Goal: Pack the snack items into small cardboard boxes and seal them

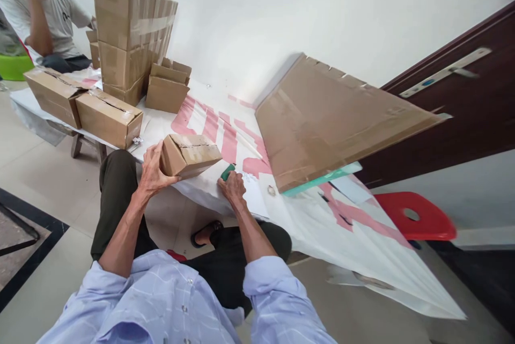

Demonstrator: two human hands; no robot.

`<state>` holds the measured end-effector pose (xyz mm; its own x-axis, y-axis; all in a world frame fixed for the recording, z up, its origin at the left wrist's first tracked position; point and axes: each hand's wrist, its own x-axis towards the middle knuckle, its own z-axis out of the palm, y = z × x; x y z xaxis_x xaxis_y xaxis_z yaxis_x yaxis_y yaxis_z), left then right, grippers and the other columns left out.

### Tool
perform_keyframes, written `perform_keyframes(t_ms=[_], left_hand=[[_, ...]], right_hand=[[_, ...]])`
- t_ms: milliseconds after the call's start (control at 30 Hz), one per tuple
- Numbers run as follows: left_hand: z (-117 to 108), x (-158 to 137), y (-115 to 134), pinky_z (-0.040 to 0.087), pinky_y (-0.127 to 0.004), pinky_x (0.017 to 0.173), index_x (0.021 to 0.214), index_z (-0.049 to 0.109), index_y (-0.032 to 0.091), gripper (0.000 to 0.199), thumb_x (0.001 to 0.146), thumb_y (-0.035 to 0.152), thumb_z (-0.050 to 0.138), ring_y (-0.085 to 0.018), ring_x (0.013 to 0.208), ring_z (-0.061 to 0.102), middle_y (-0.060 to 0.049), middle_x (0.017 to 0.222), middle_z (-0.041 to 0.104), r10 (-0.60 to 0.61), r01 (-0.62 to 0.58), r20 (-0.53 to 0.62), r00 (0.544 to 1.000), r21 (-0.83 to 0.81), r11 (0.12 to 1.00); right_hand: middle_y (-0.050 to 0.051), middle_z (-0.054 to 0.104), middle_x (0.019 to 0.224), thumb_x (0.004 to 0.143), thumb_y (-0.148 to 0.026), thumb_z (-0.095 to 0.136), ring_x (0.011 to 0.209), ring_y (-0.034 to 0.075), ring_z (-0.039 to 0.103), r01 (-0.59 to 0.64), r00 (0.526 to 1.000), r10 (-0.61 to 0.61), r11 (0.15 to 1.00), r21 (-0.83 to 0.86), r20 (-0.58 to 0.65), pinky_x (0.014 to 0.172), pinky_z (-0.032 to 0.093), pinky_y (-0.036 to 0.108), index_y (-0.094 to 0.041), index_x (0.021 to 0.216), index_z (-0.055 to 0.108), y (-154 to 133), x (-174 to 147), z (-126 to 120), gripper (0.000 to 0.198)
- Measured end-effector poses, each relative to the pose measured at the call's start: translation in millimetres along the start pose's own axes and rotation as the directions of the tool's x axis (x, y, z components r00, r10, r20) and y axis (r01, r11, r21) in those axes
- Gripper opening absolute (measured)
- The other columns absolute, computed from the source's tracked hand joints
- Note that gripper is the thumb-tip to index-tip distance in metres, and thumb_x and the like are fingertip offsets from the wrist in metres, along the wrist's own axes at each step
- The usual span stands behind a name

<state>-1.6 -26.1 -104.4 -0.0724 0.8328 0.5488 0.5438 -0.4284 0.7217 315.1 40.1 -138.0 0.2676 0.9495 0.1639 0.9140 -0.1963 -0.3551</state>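
My left hand (152, 169) grips the left end of a small cardboard box (195, 159), thumb low and fingers on the back. The box is tilted, with a dark slit along the seam of its top. My right hand (233, 187) is closed around a small green tool (228, 172) just right of the box; its exact kind is hard to make out. Beneath the right hand lies a white sheet of paper (255, 198) with marks on it. Both hands are over the near edge of a table covered with a white and pink sheet (225, 132).
Stacked cartons (129, 38) stand at the back left, with two long boxes (107, 116) before them and an open box (167, 86) beside. A large cardboard panel (338, 124) leans at the right, near a red stool (418, 215). Another person (60, 27) sits far left.
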Motion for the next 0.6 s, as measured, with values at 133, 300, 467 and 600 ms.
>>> perform_keyframes(t_ms=[133,300,467,600], left_hand=[[-3.1,0.2,4.2,0.041,-0.063,0.123,0.171,0.030,0.023,0.133,0.060,0.050,0.099,-0.047,0.150,0.045,-0.022,0.160,0.047,0.003,-0.004,0.017,1.000,0.023,1.000],[-2.6,0.3,10.1,0.042,-0.065,0.122,0.171,0.028,0.023,0.136,0.060,0.053,0.100,-0.049,0.150,0.046,-0.024,0.164,0.046,-0.012,0.012,0.000,1.000,0.041,0.999],[-1.8,-1.1,18.0,0.046,-0.065,0.116,0.171,0.025,0.021,0.141,0.059,0.058,0.101,-0.050,0.149,0.049,-0.026,0.163,0.049,-0.046,0.051,-0.058,0.997,0.071,0.996],[-1.4,-1.9,21.2,0.048,-0.064,0.113,0.170,0.026,0.020,0.139,0.060,0.061,0.101,-0.050,0.147,0.051,-0.028,0.162,0.050,-0.054,0.064,-0.094,0.994,0.100,0.993]], right_hand=[[0.020,0.061,0.130,0.096,-0.028,0.051,0.129,0.035,0.055,0.158,0.979,-0.145,0.984,0.080,-0.146,0.109,0.049,0.050,-0.016,0.129,0.065,-16.8,6.1,-14.7,0.038],[0.017,0.064,0.132,0.103,-0.030,0.044,0.128,0.030,0.056,0.411,0.895,-0.354,0.891,0.194,-0.273,0.112,0.048,0.045,-0.019,0.127,0.068,-36.9,21.1,-30.5,0.036],[0.018,0.068,0.119,0.099,-0.031,0.050,0.118,0.032,0.060,0.310,0.938,-0.270,0.934,0.178,-0.218,0.108,0.049,0.046,-0.016,0.117,0.071,-22.8,19.1,-16.9,0.032],[0.016,0.068,0.110,0.096,-0.031,0.056,0.112,0.031,0.060,0.189,0.978,-0.177,0.976,0.108,-0.110,0.106,0.049,0.044,-0.015,0.112,0.072,-1.8,8.7,0.8,0.028]])
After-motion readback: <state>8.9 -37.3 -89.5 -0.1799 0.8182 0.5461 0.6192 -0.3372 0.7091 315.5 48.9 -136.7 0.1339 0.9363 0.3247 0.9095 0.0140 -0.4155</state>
